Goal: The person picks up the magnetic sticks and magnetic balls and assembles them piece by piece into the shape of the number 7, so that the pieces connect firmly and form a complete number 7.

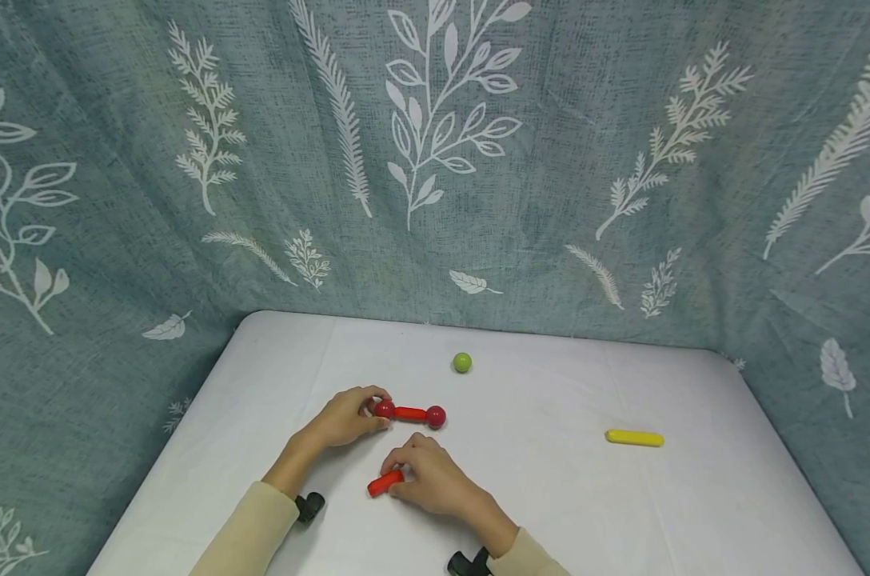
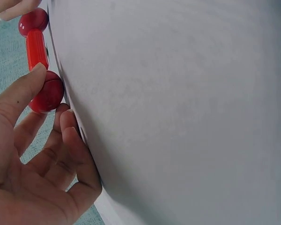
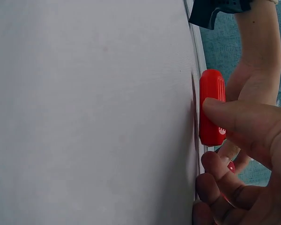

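Observation:
My left hand [image 1: 347, 416] pinches a dark red ball [image 2: 49, 93] between thumb and fingers. A red ribbed stick [image 1: 410, 414] joins that ball to a second dark red ball [image 1: 436, 417] on its right, the three lying in a row on the table. Nearer to me, my right hand [image 1: 429, 476] grips another short red stick [image 3: 211, 108], its thumb across the middle. The left end of this stick shows free of the fingers in the head view. The far side of the left ball is hidden by my fingertips.
A green ball [image 1: 462, 362] lies farther back on the white table [image 1: 536, 512]. To the right is a yellow stick [image 1: 634, 438]. Patterned green-grey curtains [image 1: 421, 264] hang behind the table's back edge. Black wrist mounts [image 1: 309, 507] sit near both sleeves.

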Available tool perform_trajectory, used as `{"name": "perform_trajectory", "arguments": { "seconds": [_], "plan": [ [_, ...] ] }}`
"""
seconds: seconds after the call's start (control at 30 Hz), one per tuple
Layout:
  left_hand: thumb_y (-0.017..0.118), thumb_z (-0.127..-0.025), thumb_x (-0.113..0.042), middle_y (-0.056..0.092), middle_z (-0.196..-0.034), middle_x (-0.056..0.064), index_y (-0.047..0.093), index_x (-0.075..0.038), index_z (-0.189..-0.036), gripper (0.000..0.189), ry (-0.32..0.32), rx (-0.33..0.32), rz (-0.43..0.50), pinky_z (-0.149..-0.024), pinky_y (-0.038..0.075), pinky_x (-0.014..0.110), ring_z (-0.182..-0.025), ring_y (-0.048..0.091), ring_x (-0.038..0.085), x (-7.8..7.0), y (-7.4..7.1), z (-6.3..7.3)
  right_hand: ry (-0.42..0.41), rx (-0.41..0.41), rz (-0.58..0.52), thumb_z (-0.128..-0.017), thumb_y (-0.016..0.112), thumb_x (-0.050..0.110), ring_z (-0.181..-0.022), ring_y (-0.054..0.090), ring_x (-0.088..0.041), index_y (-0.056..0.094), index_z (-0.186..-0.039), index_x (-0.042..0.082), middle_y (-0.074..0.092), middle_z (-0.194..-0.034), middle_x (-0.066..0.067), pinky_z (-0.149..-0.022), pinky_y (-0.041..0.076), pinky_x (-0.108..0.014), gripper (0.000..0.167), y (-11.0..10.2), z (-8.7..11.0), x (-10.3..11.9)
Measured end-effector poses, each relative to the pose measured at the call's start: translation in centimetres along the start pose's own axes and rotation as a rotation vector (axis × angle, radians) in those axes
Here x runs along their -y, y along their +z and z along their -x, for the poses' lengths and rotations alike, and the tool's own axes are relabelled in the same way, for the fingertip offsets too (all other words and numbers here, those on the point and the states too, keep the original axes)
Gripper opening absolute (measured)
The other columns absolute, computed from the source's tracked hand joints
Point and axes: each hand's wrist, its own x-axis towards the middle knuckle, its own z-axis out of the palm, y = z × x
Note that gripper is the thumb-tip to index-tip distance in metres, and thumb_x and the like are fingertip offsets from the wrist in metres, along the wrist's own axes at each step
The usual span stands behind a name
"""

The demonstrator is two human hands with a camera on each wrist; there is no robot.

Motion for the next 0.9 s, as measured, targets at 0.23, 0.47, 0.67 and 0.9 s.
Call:
{"name": "perform_trajectory", "arguments": {
  "seconds": [0.23, 0.47, 0.67, 0.9],
  "plan": [
    [0.080, -0.087, -0.020, 0.060, -0.089, -0.001, 0.068, -0.020, -0.115, 0.031, -0.016, 0.002, -0.002, -0.066, 0.044, 0.034, -0.076, 0.052, 0.016, -0.08, 0.03, 0.05, 0.008, 0.008, 0.031, -0.084, 0.082, 0.018, -0.085, 0.043, -0.005, 0.074, -0.100, 0.026, 0.053, -0.088, 0.011, -0.073, 0.036, -0.024, 0.019, 0.09, -0.12, 0.12],
    [0.081, -0.087, -0.020, 0.060, -0.090, -0.002, 0.068, -0.021, -0.114, 0.031, -0.024, -0.003, -0.013, -0.066, 0.044, 0.034, -0.076, 0.052, 0.016, -0.17, 0.02, -0.11, 0.010, 0.010, 0.042, -0.085, 0.082, 0.019, -0.083, 0.043, -0.005, 0.075, -0.103, 0.025, 0.052, -0.089, 0.012, -0.071, 0.036, -0.024, 0.020, 0.12, -0.28, 0.03],
    [0.081, -0.086, -0.020, 0.060, -0.090, -0.001, 0.068, -0.021, -0.114, 0.031, -0.024, -0.001, -0.012, -0.066, 0.044, 0.034, -0.077, 0.052, 0.016, -0.20, -0.05, -0.08, 0.020, 0.015, 0.035, -0.084, 0.082, 0.019, -0.083, 0.043, -0.005, 0.075, -0.103, 0.024, 0.052, -0.088, 0.012, -0.071, 0.036, -0.024, 0.021, 0.18, -0.33, -0.01],
    [0.081, -0.086, -0.020, 0.060, -0.090, -0.002, 0.068, -0.021, -0.114, 0.031, -0.020, 0.003, -0.010, -0.067, 0.044, 0.034, -0.077, 0.052, 0.016, -0.08, -0.04, -0.08, 0.021, 0.021, 0.027, -0.084, 0.082, 0.020, -0.086, 0.045, -0.005, 0.073, -0.102, 0.024, 0.055, -0.092, 0.012, -0.073, 0.038, -0.024, 0.020, -0.19, -0.06, -0.16]
  ]
}}
